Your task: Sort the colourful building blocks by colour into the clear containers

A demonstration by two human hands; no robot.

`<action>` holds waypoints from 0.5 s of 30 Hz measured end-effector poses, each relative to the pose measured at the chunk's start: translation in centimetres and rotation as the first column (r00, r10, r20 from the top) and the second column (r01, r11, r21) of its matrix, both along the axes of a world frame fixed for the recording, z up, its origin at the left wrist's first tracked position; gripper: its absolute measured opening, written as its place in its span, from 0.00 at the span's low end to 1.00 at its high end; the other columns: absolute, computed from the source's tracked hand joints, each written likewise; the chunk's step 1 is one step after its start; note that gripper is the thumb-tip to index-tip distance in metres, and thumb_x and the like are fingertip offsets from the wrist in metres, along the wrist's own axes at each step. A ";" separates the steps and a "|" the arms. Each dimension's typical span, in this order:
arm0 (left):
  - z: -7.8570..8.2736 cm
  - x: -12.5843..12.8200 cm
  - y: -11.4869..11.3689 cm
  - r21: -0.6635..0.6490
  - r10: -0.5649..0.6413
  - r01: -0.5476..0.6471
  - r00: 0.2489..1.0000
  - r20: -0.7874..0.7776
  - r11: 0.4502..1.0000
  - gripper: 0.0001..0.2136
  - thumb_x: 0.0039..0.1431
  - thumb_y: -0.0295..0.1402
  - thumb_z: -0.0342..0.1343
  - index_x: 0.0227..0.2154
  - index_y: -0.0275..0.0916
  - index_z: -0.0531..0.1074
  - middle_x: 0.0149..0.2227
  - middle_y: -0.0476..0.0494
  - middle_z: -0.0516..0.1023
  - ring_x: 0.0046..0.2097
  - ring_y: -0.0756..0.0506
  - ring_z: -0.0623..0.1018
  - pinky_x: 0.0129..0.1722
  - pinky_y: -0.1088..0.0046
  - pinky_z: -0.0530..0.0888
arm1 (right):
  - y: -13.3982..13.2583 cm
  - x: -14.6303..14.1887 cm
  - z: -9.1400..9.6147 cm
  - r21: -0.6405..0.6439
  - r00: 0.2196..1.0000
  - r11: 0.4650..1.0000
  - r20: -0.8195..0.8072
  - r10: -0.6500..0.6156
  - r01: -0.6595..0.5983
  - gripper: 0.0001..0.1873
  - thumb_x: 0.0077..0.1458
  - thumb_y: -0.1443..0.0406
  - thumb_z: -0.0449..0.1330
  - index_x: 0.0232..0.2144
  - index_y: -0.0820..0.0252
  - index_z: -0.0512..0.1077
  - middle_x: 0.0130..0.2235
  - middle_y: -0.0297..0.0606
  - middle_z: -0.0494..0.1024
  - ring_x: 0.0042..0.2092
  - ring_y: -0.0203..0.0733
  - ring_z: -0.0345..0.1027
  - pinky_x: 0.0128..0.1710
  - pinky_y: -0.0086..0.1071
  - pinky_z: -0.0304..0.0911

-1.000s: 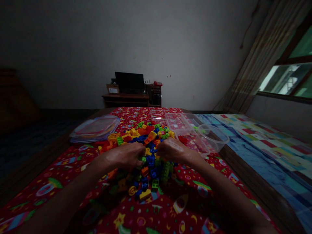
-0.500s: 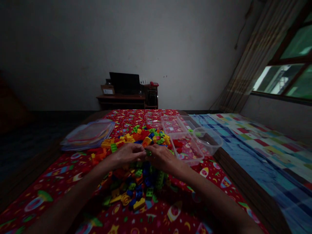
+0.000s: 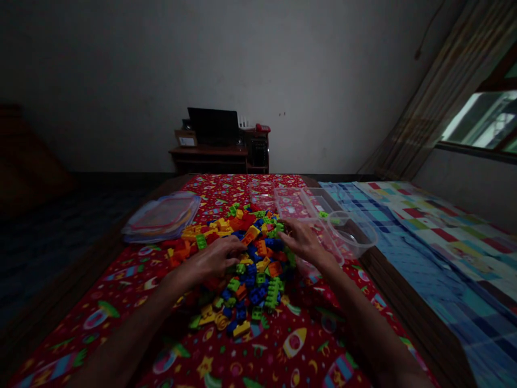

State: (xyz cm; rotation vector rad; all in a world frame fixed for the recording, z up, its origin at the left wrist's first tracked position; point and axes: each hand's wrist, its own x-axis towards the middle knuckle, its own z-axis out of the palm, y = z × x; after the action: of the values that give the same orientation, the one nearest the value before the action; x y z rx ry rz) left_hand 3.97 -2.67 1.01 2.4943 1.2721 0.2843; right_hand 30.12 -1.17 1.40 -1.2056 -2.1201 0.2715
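Hands, head view: left hand (image 3: 218, 257), fingers loosely bent over the pile's left part; cannot tell whether it grasps a brick. Right hand (image 3: 304, 241), thumb and fingers parted at the pile's right edge, beside green bricks (image 3: 271, 230); grasp likewise unclear. Brick pile (image 3: 251, 276): blue, green, yellow, orange, red; between the hands, spreading beyond and nearer, on red patterned cloth (image 3: 242, 372). Lids (image 3: 161, 216): stacked, left of left hand. Clear boxes (image 3: 309, 202): beyond right hand. Round tub (image 3: 361, 249): right of right hand.
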 end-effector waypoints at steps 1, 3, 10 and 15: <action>-0.3 0.0 -0.1 -0.004 -0.030 0.030 0.999 -0.016 1.000 0.14 0.54 0.30 0.51 0.44 0.40 0.73 0.42 0.43 0.74 0.43 0.45 0.74 0.45 0.72 0.70 | 0.2 0.4 0.1 -0.002 1.000 1.000 -0.004 -0.007 0.007 0.18 0.54 0.65 0.56 0.47 0.65 0.70 0.39 0.44 0.77 0.38 0.41 0.69 0.39 0.34 0.63; -0.6 0.1 -0.5 -0.024 -0.057 0.057 0.998 -0.036 0.998 0.14 0.55 0.31 0.52 0.45 0.41 0.72 0.43 0.43 0.72 0.44 0.45 0.74 0.45 0.72 0.70 | 0.5 1.0 0.4 -0.008 1.000 1.000 -0.007 -0.024 0.024 0.17 0.55 0.65 0.56 0.47 0.65 0.70 0.38 0.44 0.77 0.37 0.40 0.69 0.38 0.34 0.63; -0.6 1.1 -2.3 0.004 -0.002 0.003 0.992 -0.127 1.000 0.16 0.53 0.28 0.54 0.46 0.43 0.69 0.48 0.43 0.70 0.49 0.42 0.72 0.46 0.68 0.70 | 1.9 3.4 1.3 0.055 0.992 0.993 -0.079 -0.099 0.103 0.16 0.54 0.66 0.55 0.45 0.62 0.71 0.38 0.43 0.78 0.36 0.40 0.71 0.38 0.34 0.64; -2.2 0.7 -2.4 0.010 0.001 -0.001 0.999 -0.052 1.000 0.15 0.55 0.26 0.49 0.46 0.44 0.68 0.46 0.44 0.72 0.47 0.44 0.74 0.45 0.71 0.71 | 2.8 6.5 2.5 0.069 0.962 0.961 -0.087 -0.260 0.267 0.14 0.52 0.64 0.56 0.41 0.62 0.73 0.34 0.42 0.79 0.34 0.40 0.73 0.36 0.32 0.65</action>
State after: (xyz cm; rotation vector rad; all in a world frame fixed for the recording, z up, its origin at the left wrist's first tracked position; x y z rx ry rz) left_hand 4.64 -5.06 -1.23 2.5248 1.2950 0.2280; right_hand 36.58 1.66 3.93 -1.3889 -1.8604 0.1097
